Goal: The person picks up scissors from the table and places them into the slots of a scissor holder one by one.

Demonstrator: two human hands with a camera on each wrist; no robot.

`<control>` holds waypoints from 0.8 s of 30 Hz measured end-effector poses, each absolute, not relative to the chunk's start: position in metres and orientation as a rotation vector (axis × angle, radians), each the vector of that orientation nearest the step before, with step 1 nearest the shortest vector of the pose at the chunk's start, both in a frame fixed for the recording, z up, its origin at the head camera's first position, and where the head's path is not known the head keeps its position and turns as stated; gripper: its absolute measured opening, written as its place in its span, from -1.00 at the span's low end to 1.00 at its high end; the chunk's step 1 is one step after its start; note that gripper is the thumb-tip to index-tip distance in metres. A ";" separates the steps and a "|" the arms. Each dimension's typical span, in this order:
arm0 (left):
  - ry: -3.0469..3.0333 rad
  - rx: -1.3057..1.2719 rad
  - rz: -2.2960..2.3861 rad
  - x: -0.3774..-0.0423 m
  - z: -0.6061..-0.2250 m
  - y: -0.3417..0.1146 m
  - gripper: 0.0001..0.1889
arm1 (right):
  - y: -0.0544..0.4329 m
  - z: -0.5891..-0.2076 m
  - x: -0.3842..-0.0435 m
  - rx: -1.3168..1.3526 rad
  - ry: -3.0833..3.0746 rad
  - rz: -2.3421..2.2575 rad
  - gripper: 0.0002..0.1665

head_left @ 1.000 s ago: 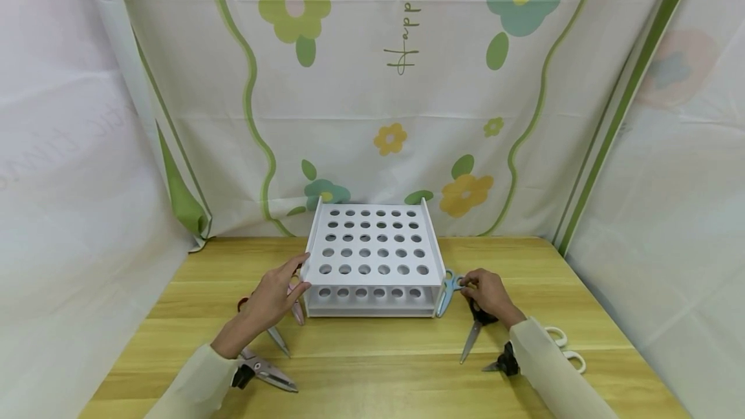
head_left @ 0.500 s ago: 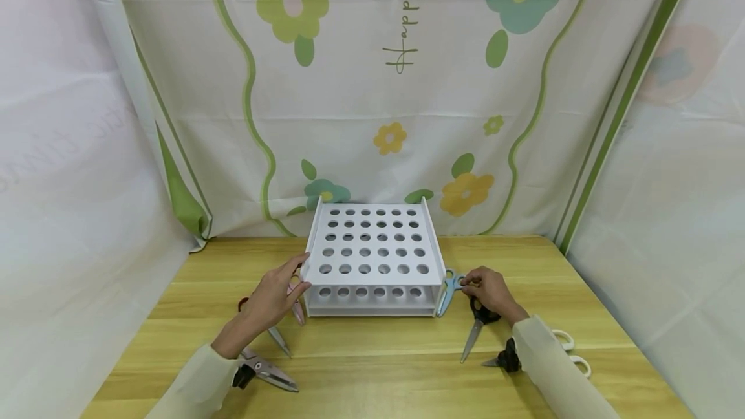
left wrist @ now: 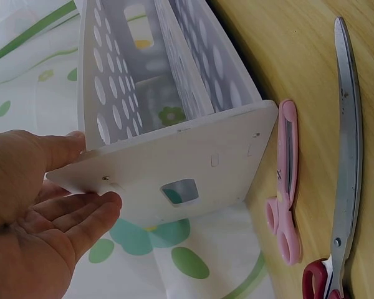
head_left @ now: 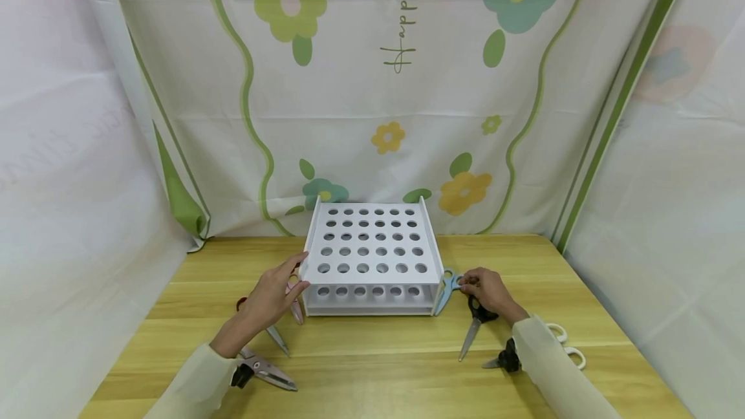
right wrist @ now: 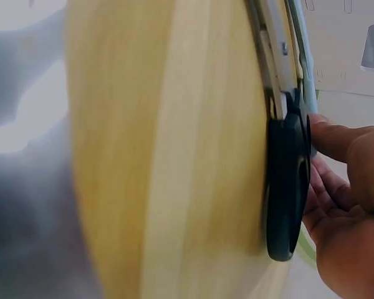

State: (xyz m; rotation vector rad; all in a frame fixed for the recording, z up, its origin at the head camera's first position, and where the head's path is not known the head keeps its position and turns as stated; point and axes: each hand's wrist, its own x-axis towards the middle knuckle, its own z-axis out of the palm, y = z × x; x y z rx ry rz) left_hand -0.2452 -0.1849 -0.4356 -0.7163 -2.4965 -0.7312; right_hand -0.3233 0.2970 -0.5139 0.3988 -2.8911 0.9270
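Note:
A white rack (head_left: 372, 244) with rows of round holes stands at the back middle of the table. My left hand (head_left: 269, 296) grips the front of its left side panel, thumb on the edge and fingers against the outer face in the left wrist view. To the right of the rack, my right hand (head_left: 487, 291) pinches the handle of light blue scissors (head_left: 445, 296), whose blades lie along the rack's right side. Black-handled scissors (right wrist: 288, 187) lie just below that hand. Pink scissors (left wrist: 288, 149) rest beside the rack's left panel.
Red-handled scissors (left wrist: 348, 156) and pinkish shears (head_left: 268, 372) lie near my left forearm. By my right sleeve are a small black-handled tool (head_left: 509, 355) with a short pointed tip and white-handled scissors (head_left: 575, 355). A flowered cloth (head_left: 349, 108) hangs behind the wooden table (head_left: 372, 367).
The right hand has shifted very slightly, showing more of the black scissors' handle than a second ago. My left hand keeps its place on the rack.

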 end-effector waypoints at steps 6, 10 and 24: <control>-2.499 -0.714 -0.732 -0.245 -0.436 -0.185 -0.38 | 0.300 -0.512 -0.327 0.433 -2.884 0.972 -0.89; -2.509 -0.706 -0.727 -0.245 -0.436 -0.185 -0.38 | 0.303 -0.511 -0.328 0.435 -2.890 1.012 -0.92; -2.544 -0.682 -0.743 -0.244 -0.435 -0.184 -0.38 | 0.309 -0.509 -0.326 0.268 -2.863 1.459 -0.64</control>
